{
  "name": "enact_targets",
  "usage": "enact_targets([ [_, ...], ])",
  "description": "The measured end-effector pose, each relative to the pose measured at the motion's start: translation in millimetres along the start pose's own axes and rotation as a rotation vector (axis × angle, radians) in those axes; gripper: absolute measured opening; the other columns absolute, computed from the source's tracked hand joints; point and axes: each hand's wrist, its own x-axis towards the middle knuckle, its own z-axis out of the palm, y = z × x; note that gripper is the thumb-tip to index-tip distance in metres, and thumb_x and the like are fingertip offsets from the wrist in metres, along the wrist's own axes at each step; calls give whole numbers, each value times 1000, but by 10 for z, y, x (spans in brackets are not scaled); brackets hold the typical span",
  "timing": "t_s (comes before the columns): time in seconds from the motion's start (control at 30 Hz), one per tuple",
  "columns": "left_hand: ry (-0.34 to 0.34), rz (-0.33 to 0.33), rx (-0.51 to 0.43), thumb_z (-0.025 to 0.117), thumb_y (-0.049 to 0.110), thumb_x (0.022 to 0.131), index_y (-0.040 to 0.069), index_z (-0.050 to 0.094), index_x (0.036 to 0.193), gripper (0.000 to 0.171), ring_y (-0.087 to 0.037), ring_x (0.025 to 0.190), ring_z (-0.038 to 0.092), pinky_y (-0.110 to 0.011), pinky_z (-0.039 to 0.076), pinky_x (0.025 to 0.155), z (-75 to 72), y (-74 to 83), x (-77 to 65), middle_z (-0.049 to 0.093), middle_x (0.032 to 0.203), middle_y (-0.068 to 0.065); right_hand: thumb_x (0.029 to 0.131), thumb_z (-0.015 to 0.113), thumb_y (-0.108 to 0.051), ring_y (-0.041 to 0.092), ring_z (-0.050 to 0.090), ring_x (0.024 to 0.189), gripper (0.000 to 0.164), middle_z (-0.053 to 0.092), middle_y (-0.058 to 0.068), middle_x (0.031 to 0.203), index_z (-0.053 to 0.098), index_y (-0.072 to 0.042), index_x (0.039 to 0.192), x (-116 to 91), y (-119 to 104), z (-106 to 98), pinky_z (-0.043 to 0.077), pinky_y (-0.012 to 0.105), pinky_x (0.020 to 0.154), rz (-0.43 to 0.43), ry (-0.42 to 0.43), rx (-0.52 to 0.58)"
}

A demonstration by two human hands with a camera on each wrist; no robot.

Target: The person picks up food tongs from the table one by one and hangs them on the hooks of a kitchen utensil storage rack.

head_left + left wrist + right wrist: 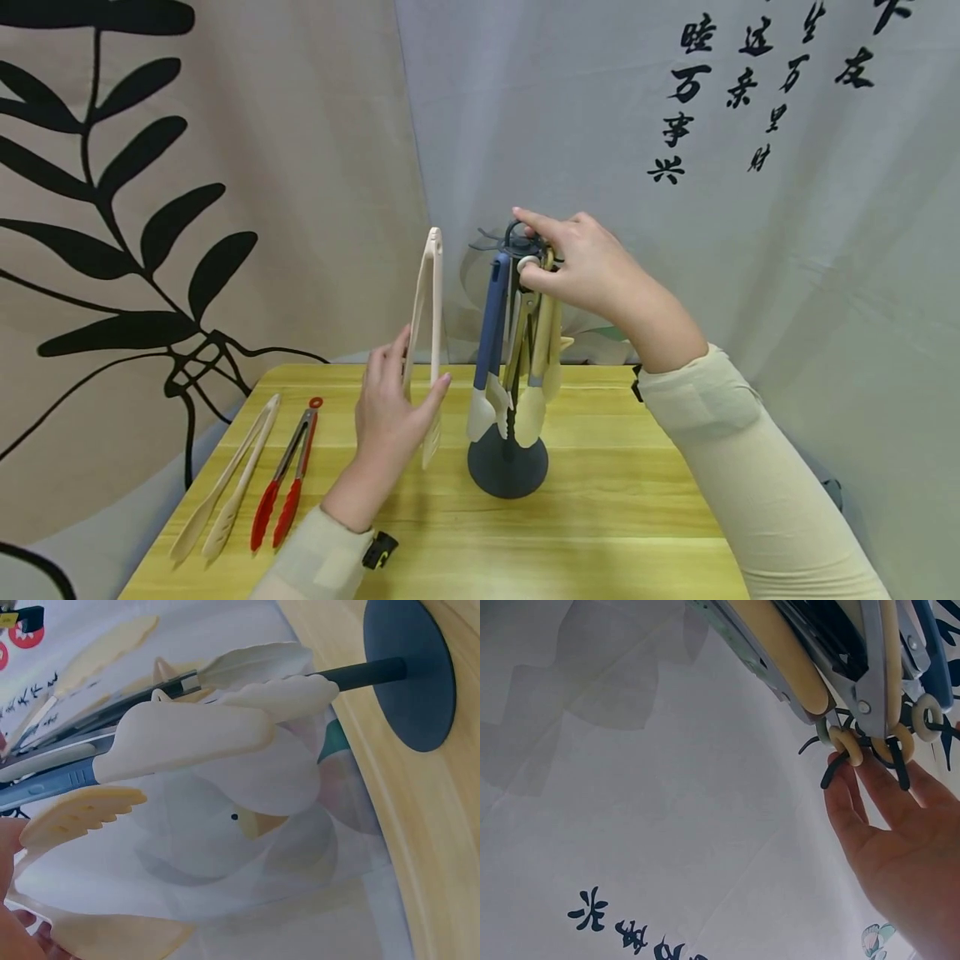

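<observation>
Cream tongs clasped by left fingers, right fingers gripping top of dark stand

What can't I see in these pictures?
Head view: the stand, its top partly behind the right hand.
Head view: part of the held tongs, behind the left hand.
Left wrist view: most of that hand, past the left edge.
Right wrist view: tips of hanging tongs, past the top edge.

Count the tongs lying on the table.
2: beige tongs nearest the left edge, red tongs just right of them. The left sleeve may hide others.
</observation>
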Motion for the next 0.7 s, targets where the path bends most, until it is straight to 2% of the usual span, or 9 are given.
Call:
enact_targets([
  [0.2, 31, 32, -3, 79, 33, 75, 16, 39, 145, 82, -24, 84, 52, -32, 46, 58, 2, 43, 16, 52, 114, -13, 86, 47, -40, 21, 40, 107, 65, 52, -8, 136, 25, -42, 147, 7, 4, 6, 36, 40, 75, 0, 2, 3],
  [0.7, 71, 96, 4, 81, 33, 73, 16, 43, 142, 81, -24, 90, 52, -31, 46, 58, 39, 101, 26, 52, 113, -11, 85, 47, -40, 21, 40, 105, 66, 53, -9, 134, 26, -41, 148, 14, 21, 5, 36, 40, 74, -10, 6, -1],
])
